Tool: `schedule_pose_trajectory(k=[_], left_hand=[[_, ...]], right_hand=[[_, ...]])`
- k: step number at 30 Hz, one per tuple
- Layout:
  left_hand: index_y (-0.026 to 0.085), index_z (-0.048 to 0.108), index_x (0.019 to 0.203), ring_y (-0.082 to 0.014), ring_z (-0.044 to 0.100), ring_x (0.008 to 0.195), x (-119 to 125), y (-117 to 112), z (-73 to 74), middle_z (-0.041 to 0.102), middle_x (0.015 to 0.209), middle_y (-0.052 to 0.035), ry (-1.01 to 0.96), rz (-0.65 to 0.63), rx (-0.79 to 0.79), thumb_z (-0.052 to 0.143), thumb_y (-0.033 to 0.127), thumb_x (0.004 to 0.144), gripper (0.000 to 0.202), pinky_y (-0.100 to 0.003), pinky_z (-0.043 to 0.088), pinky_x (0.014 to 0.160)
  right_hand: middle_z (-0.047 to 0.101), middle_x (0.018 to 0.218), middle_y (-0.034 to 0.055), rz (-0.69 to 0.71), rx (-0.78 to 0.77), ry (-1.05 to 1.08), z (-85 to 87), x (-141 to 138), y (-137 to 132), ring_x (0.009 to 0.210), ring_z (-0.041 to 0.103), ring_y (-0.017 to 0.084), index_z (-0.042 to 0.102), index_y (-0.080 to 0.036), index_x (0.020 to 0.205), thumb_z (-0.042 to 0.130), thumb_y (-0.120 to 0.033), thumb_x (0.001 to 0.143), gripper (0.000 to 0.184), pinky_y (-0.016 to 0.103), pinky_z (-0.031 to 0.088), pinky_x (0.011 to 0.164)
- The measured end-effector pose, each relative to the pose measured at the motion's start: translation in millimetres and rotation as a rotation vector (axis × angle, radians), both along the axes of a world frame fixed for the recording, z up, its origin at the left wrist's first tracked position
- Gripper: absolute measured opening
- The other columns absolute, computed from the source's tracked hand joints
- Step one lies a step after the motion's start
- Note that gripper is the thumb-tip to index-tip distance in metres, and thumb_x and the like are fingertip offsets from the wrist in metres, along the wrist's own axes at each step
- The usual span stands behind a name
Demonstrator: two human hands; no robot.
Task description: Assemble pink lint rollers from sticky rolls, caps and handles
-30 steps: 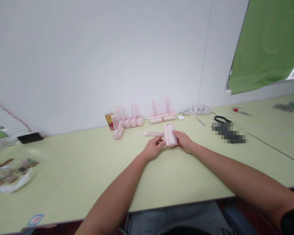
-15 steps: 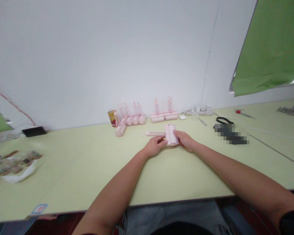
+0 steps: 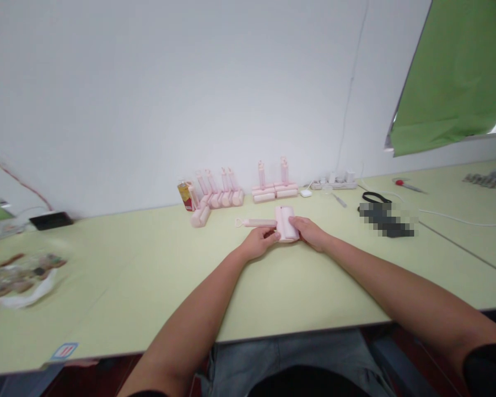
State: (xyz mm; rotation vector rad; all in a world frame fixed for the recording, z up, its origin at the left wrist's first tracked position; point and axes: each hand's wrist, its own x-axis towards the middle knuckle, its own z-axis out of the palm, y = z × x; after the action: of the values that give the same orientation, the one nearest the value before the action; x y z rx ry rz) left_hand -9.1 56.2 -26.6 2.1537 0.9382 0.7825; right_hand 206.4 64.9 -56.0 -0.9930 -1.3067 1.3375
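Observation:
A pink lint roller (image 3: 284, 223) lies on the pale green table (image 3: 149, 275), its thin handle pointing left. My left hand (image 3: 259, 242) is closed on the left side of the roller head, thumb and fingers pinching it. From the right, my right hand (image 3: 312, 232) grips the same roller head with curled fingers. Both forearms stretch out from the near edge of the table.
Several more pink lint rollers (image 3: 219, 197) stand and lie along the wall, with a small bottle (image 3: 185, 195) beside them. A power strip (image 3: 334, 182), a black strap (image 3: 374, 197), a screwdriver (image 3: 409, 187) and a white cable sit to the right. Packets (image 3: 16, 275) lie far left.
The hands and roller hold the same pose; only the camera view has shifted slightly.

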Motion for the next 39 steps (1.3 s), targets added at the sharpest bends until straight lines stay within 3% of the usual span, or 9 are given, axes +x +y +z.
schedule_pose_trajectory(k=[6, 18, 39], left_hand=[[0.013, 0.072, 0.111, -0.0240, 0.064, 0.097, -0.6, 1.6, -0.2, 0.072, 0.109, -0.0091, 0.022, -0.033, 0.003, 0.053, 0.051, 0.090, 0.047, -0.036, 0.046, 0.094], [0.011, 0.073, 0.096, -0.0215, 0.060, 0.086, 3.1, -2.5, 5.5, 0.071, 0.088, -0.0068, 0.025, -0.008, 0.003, 0.055, 0.053, 0.087, 0.047, -0.030, 0.047, 0.082], [0.011, 0.073, 0.095, -0.0210, 0.060, 0.085, 3.5, -2.6, 6.8, 0.071, 0.089, -0.0070, 0.026, -0.011, -0.013, 0.056, 0.054, 0.086, 0.048, -0.029, 0.046, 0.081]], right_hand=[[0.072, 0.085, 0.0043, 0.009, 0.002, 0.021, -9.3, 3.0, 7.4, 0.073, 0.060, 0.018, 0.066, -0.017, 0.094, 0.061, -0.054, 0.085, 0.038, 0.029, 0.052, 0.069], [0.072, 0.084, 0.0047, 0.014, -0.034, 0.034, -4.1, 2.9, 3.3, 0.074, 0.060, 0.018, 0.065, -0.016, 0.095, 0.062, -0.053, 0.084, 0.038, 0.027, 0.050, 0.065], [0.072, 0.087, 0.0045, 0.036, -0.019, 0.051, -10.5, 5.3, 7.8, 0.074, 0.061, 0.018, 0.066, -0.017, 0.097, 0.062, -0.055, 0.085, 0.040, 0.028, 0.052, 0.065]])
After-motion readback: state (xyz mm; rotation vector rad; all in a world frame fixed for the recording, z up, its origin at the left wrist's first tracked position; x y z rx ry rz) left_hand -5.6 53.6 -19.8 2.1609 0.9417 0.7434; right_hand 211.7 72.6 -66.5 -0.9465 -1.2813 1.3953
